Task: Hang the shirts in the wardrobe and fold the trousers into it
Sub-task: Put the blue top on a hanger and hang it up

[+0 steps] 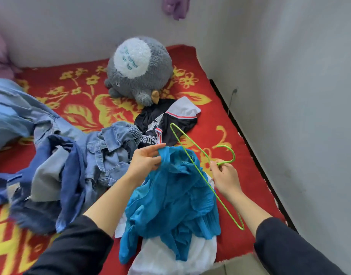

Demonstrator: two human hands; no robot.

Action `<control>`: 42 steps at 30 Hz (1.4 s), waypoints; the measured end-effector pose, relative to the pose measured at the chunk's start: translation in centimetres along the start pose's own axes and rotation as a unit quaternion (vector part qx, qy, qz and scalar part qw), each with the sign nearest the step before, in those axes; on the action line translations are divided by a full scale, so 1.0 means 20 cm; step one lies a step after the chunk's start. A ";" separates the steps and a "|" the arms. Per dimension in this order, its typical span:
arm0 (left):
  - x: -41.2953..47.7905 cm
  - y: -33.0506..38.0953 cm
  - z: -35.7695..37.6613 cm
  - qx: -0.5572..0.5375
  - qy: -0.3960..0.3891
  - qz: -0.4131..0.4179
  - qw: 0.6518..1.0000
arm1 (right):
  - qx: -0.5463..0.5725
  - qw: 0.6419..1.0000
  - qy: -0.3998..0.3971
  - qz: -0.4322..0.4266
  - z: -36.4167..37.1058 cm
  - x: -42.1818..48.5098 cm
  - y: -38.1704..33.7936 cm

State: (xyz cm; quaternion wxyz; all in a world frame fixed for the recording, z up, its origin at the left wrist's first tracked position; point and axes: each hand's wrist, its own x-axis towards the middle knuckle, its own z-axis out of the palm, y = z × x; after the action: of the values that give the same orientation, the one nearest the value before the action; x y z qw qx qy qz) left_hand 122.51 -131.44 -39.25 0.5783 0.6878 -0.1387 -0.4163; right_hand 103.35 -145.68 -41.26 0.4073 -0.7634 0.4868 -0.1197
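My left hand (145,160) pinches the upper edge of a turquoise shirt (174,201) and lifts it off the bed. My right hand (225,178) grips a thin green wire hanger (192,161) just below its hook. The hanger's far arm lies across the shirt's top. A white garment (170,255) lies under the turquoise shirt. To the left sits a heap of denim trousers and blue clothes (75,161). A black and white jersey (166,122) lies behind the hanger.
A grey plush toy (139,70) sits at the back of the bed, on a red blanket (236,147) with yellow flowers. White walls close the back and right side. A purple cloth (175,6) hangs at the top. No wardrobe is in view.
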 end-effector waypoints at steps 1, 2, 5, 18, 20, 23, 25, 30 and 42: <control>-0.05 0.07 -0.01 0.007 0.003 0.021 1.000 | 0.010 1.000 0.000 -0.005 -0.03 -0.01 -0.06; -0.08 0.14 -0.01 0.024 0.011 0.042 0.999 | 0.015 1.000 0.003 -0.014 -0.06 -0.02 -0.13; -0.14 0.35 -0.03 0.158 0.067 0.131 0.976 | 0.030 0.998 0.017 -0.051 -0.14 -0.03 -0.32; -0.42 1.36 -0.07 0.099 0.095 0.342 0.930 | 0.160 0.968 0.035 -0.191 -0.47 0.00 -1.06; -0.51 1.54 -0.07 0.075 0.097 0.386 0.914 | 0.180 0.959 0.035 -0.216 -0.54 0.01 -1.20; -0.61 1.80 -0.11 0.096 0.123 0.444 0.882 | 0.217 0.945 0.041 -0.239 -0.64 0.02 -1.38; -0.62 1.92 -0.18 0.190 0.170 0.436 0.863 | 0.233 0.938 0.051 -0.251 -0.71 0.00 -1.46; -0.62 1.97 -0.30 0.407 0.289 0.282 0.819 | 0.291 0.917 0.073 -0.262 -0.79 -0.02 -1.51; -0.54 1.86 -0.42 0.289 0.323 0.244 0.868 | 0.300 0.920 -0.046 -0.249 -0.72 -0.03 -1.35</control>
State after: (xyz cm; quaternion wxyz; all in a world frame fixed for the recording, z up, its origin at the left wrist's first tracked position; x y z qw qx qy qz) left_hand 132.79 -129.33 -1.08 0.4488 0.8646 -0.2218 0.0418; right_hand 112.16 -147.18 -11.94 0.5961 -0.7067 0.2026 -0.3229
